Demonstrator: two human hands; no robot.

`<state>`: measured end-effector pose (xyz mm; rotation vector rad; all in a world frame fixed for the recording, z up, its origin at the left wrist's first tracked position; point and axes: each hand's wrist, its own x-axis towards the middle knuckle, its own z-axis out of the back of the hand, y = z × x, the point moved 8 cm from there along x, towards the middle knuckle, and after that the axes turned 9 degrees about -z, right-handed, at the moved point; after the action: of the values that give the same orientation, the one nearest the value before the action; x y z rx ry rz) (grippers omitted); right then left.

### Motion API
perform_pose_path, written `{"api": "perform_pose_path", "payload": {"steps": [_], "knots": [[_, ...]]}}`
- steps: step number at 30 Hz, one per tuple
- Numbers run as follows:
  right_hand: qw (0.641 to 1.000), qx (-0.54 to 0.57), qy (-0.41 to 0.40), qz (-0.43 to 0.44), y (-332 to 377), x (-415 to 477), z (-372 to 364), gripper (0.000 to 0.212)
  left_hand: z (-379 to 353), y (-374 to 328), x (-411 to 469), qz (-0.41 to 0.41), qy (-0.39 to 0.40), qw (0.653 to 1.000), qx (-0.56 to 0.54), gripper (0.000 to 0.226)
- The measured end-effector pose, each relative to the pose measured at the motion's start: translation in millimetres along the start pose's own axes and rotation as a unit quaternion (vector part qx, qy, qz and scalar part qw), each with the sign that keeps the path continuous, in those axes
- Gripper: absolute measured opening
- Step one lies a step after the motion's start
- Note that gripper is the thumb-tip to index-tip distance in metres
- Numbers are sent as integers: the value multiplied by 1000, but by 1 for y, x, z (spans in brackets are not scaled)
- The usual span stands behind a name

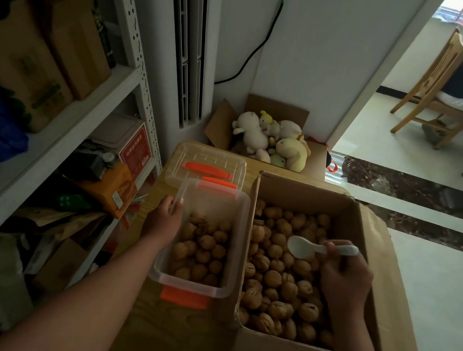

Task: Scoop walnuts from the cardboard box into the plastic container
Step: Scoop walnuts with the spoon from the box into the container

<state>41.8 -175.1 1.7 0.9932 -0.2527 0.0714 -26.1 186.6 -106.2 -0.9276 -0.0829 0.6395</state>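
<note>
Right hand (345, 272) grips spoon (304, 247); labels unreadable.

By my right fingertips I see a white spoon (308, 247) over tan walnuts (278, 276) in a brown cardboard box (306, 194); at my left fingertips, a clear container (239, 225) with orange latches (186, 297).

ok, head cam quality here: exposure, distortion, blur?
Head view: doorway floor at upper right is blown out by daylight, while the shelves at left sit in deep shadow. Walnuts in the box and the container are dim but readable. Wide-angle bending curves the shelf posts. The spoon looks slightly soft.
</note>
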Motion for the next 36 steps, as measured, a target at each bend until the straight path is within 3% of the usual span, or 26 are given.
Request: {"api": "perform_pose_path", "payload": {"steps": [3,10,16,23,30,33,36], "knots": [[998,-26,31,-40,-22,-7,-8,8,0,-1,0,-6,-2,1000,3,44],[985,26,66,-155,-43,-25,-36,9,0,-1,1,-6,-8,1000,13,44],[950,140,41,-278,-69,-31,-37,19,0,0,1,-7,-9,1000,15,45],[922,219,-12,-320,-70,-40,-33,27,0,1,1,-2,-6,1000,10,45],[909,307,-46,-278,-34,-24,-17,30,-1,2,2,-2,-2,1000,5,47],[927,307,-5,-214,-2,-17,-25,25,-1,2,2,-4,-1,1000,5,50],[948,276,96,-124,32,-18,-47,25,-1,2,3,2,-1,1000,5,51]]}}
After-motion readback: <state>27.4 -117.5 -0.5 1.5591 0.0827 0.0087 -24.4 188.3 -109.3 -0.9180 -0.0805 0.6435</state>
